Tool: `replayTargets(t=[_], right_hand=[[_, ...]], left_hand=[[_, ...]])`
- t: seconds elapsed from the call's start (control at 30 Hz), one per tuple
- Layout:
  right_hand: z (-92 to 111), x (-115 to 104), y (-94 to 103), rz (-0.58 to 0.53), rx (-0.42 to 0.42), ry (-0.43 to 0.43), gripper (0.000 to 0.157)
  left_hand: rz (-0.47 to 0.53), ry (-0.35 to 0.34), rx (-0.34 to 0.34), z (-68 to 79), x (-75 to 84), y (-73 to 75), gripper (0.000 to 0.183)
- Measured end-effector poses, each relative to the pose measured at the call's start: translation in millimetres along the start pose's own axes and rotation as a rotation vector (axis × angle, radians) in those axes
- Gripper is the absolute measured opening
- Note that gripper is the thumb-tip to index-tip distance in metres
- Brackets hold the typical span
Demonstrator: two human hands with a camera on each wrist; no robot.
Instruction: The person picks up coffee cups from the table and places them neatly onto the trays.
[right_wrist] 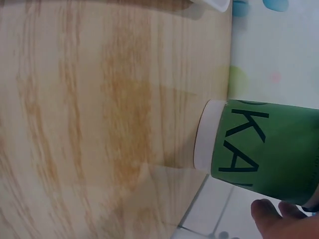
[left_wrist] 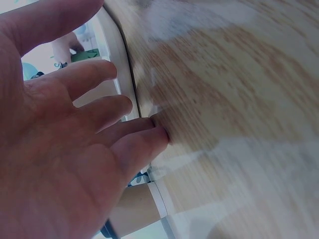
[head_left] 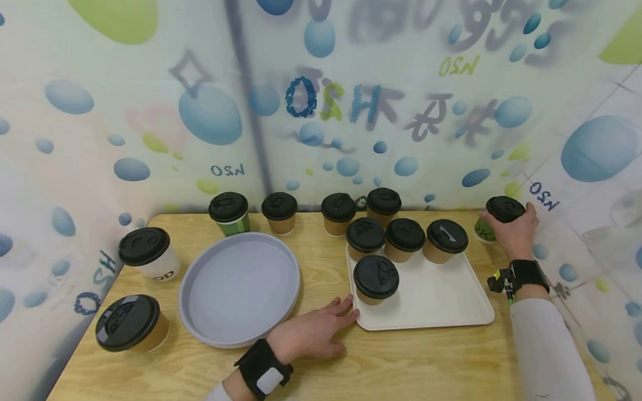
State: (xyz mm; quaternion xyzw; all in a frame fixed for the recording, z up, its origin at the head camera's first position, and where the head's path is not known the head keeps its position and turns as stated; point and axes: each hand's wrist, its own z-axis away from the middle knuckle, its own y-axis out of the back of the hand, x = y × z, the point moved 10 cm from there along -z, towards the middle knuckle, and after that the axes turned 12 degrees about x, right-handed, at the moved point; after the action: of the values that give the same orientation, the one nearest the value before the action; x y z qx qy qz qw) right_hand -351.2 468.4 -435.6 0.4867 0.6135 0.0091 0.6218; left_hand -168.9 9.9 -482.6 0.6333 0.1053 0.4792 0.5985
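Observation:
At the far right of the table my right hand [head_left: 516, 236] grips a green paper coffee cup [head_left: 484, 229] with a black lid, thumb and fingers around the lid area. The right wrist view shows the green cup's side [right_wrist: 266, 149] with dark lettering, its white base close to the wood. My left hand [head_left: 313, 333] lies low with fingers spread, fingertips right at the left edge of a white rectangular tray [head_left: 441, 303]. Brown cups with black lids stand at the tray's left and back, one of them a front cup [head_left: 376, 281].
Left of the tray lies a round grey plate [head_left: 241, 289]. Behind it stand a green cup [head_left: 234, 225] and a brown cup [head_left: 281, 223]. A white cup [head_left: 160, 264] and a larger brown cup [head_left: 152, 334] are at the left edge. A patterned curtain [head_left: 311, 150] closes the back.

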Motion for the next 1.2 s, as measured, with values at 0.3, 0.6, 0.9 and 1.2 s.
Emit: replayTargets(t=[0.3,0.6,0.9,1.2], right_hand=[[1,-1,6.8,-0.069,0.032,0.020,0.104],[13,-18,20.9,-0.142,0.074,0.066,0.099],[28,-27,33.4,-0.175,0.071,0.075,0.100],[41,-34,42.9,-0.163,0.036,0.065,0.102]], left_hand=[[-0.003,-0.006,0.003,-0.7,1.9,0.0,0.069],[-0.012,-0.002,0.004,0.1,3.1,2.1,0.068],[-0.004,0.008,-0.002,0.3,2.9,0.7,0.069],[-0.005,0.001,0.000,0.2,2.1,0.1,0.069]])
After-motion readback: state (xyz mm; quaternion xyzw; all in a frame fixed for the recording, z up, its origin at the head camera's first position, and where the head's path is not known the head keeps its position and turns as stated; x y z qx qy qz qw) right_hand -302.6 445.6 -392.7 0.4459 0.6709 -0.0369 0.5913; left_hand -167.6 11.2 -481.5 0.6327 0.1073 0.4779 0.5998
